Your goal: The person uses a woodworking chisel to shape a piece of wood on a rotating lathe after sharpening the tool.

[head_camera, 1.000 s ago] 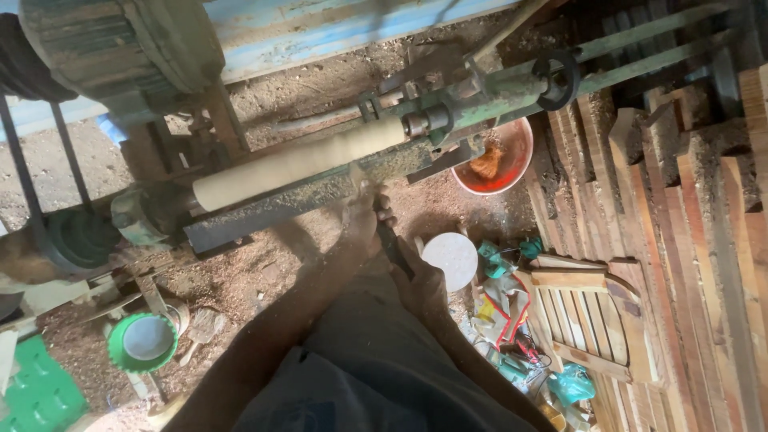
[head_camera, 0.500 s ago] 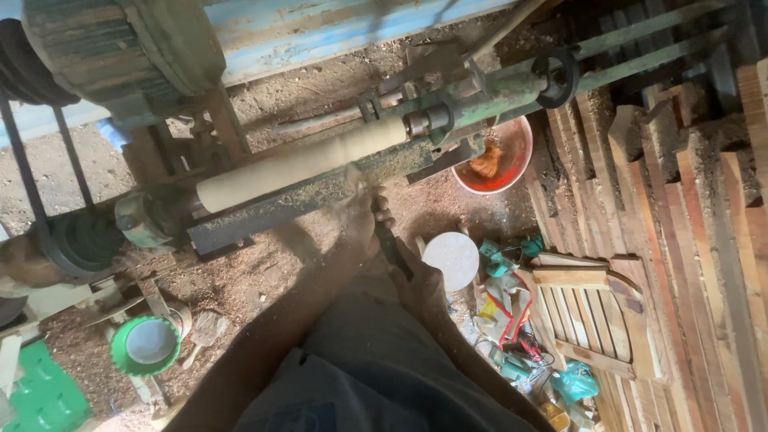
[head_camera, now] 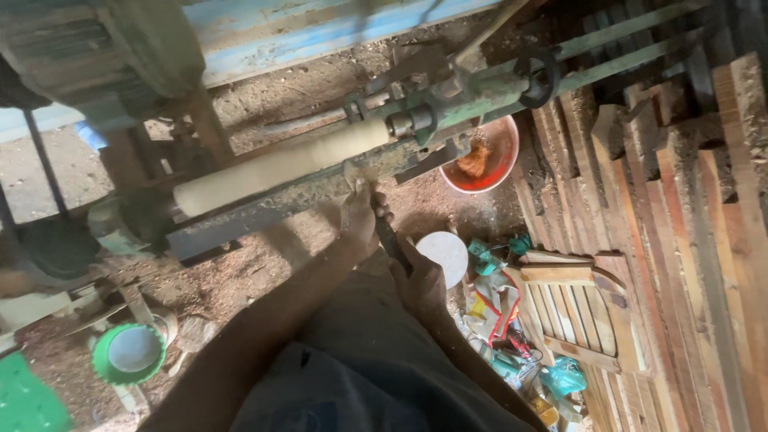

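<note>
A turning chisel is gripped w/ both hands: left hand closed round the blade end up front, just below the workpiece; right hand wrapped round the handle, toward 5 o'clock of the left. Tool tip is held at or against the pale wooden cylinder; exact contact can't be told, as it's hidden by the fingers.

The cylinder is mounted across the lathe bed, running from abt 8 o'clock up to 2 o'clock, w/ the tailstock at its 2 o'clock end. A drive belt is seen at 9 o'clock. Sawdust is spread under the bed. At 3 o'clock of the hands an orange bowl sits beside stacked timber slats; a white lid lies just beside the right hand; a green tub is at 8 o'clock.

Risks, as judged: a catch could be caused if the edge is tilted too steeply into the wood, and the tool kicked back. Left fingers are v. close to the workpiece; a slip could bring them against it.
</note>
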